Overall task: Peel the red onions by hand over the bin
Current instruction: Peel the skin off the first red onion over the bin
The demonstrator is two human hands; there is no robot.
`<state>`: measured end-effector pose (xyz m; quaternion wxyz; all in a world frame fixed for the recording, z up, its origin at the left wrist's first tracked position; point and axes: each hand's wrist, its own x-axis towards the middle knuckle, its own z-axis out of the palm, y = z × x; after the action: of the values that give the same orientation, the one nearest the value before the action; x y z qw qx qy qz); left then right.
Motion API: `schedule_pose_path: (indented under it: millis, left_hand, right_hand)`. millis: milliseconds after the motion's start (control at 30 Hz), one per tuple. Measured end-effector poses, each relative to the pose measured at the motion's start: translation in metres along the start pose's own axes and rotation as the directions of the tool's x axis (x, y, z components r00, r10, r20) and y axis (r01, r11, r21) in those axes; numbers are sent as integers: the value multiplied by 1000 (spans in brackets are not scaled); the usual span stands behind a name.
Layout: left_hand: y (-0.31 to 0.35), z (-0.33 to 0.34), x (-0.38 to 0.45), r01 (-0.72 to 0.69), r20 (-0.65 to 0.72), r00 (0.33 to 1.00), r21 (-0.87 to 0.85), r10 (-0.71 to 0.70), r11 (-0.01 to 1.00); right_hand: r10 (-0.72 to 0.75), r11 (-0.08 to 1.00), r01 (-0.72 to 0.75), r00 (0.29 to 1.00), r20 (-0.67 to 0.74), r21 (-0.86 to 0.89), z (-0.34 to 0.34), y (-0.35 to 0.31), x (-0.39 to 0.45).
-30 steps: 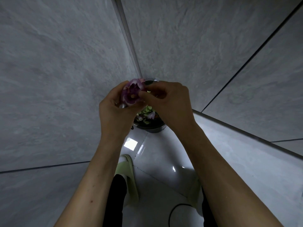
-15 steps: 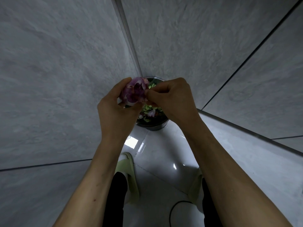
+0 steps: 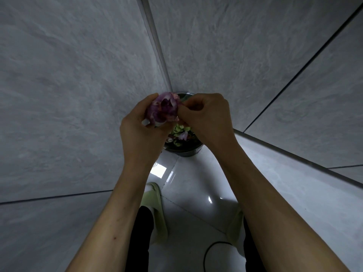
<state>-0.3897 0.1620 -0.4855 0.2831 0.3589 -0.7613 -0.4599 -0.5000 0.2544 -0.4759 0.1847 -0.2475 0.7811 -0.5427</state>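
Peeling a red onion over the bin in the tiled corner

The bin [image 3: 184, 151] is sitting below the fingers, catching scraps; the left hand [image 3: 140, 132] is cupping the onion [image 3: 163, 107], fingers curled round it, while the right hand [image 3: 206, 116] is pinching a loose skin at its edge. Best pulling slowly downward, keeping the onion over the bin. No writing is showing.

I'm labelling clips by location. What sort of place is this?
Probably a tiled corner of a home kitchen: grey wall tiles, glossy white floor, and a bin of vegetable scraps beneath the onion.
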Motion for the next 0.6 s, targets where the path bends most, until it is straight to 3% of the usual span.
schedule_pose_path:
  millis: [167, 333, 467, 600]
  left_hand:
    - [2, -2, 3, 157, 72, 987, -235, -144, 959]
    - [3, -3, 5, 330, 169, 944, -421, -284, 845]
    - [3, -4, 6, 385, 213, 923, -461, -321, 799]
    - [1, -4, 5, 355, 170, 935, -417, -312, 837]
  right_hand:
    - [115, 972, -124, 992, 56, 202, -7, -1, 2]
    - [261, 829, -295, 955, 139, 476, -17, -2, 6]
    - [233, 823, -295, 955, 186, 485, -19, 1, 8]
    - [246, 849, -307, 950, 192, 430, -14, -2, 7]
